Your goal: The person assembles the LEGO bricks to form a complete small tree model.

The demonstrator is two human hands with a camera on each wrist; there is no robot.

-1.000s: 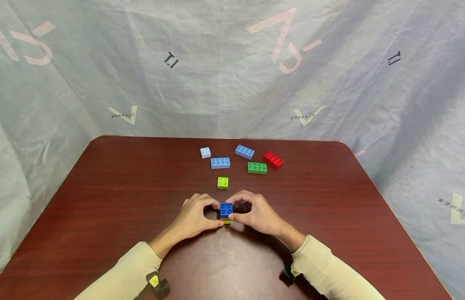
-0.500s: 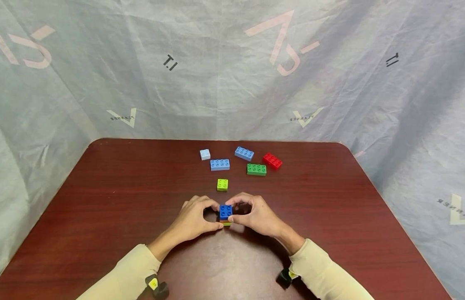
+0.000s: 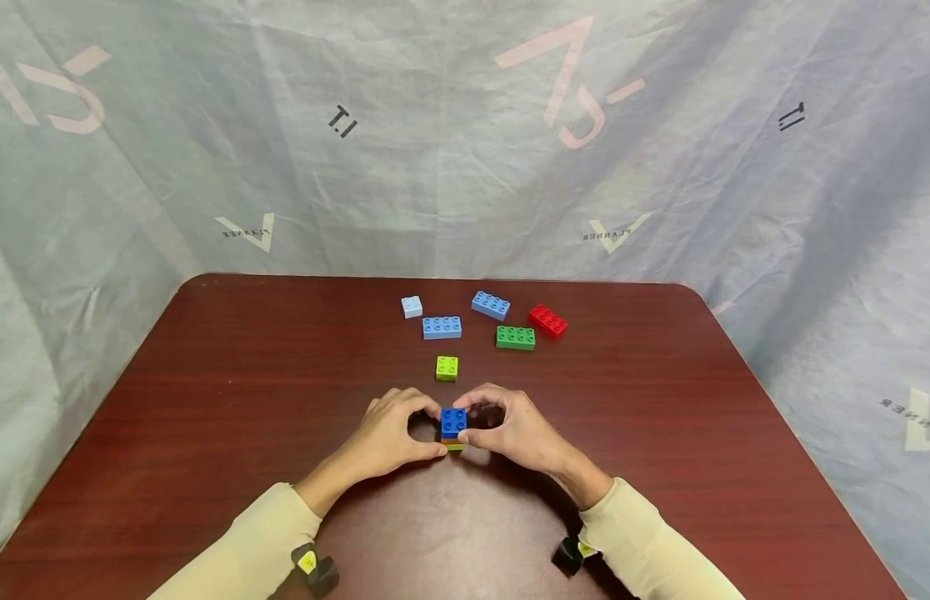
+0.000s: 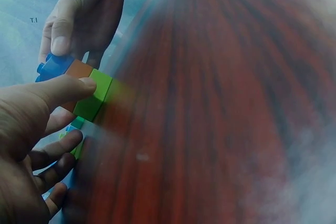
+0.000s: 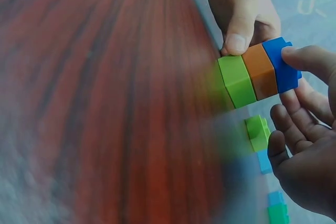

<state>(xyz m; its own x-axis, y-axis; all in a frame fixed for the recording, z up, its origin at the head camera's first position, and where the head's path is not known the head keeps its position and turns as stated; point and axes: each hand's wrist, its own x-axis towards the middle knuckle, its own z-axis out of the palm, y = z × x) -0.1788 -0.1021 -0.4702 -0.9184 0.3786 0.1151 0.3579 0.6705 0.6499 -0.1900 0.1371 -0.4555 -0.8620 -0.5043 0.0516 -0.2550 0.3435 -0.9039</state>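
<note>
1 stack (image 5: 259,72): blue brick (image 3: 453,422) over orange brick (image 5: 261,76) over lime brick (image 5: 239,83). Left hand (image 3: 386,435) pinches the lower 2; right hand (image 3: 519,431), the blue brick.

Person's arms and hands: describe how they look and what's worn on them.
The left sleeve and right sleeve are plain and pale cream. Near each cuff sits a black device with a yellow patch. The left hand and right hand are bare, with no gloves.

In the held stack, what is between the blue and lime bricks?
An orange brick lies between the blue brick and the lime brick; the right wrist view shows it.
</note>
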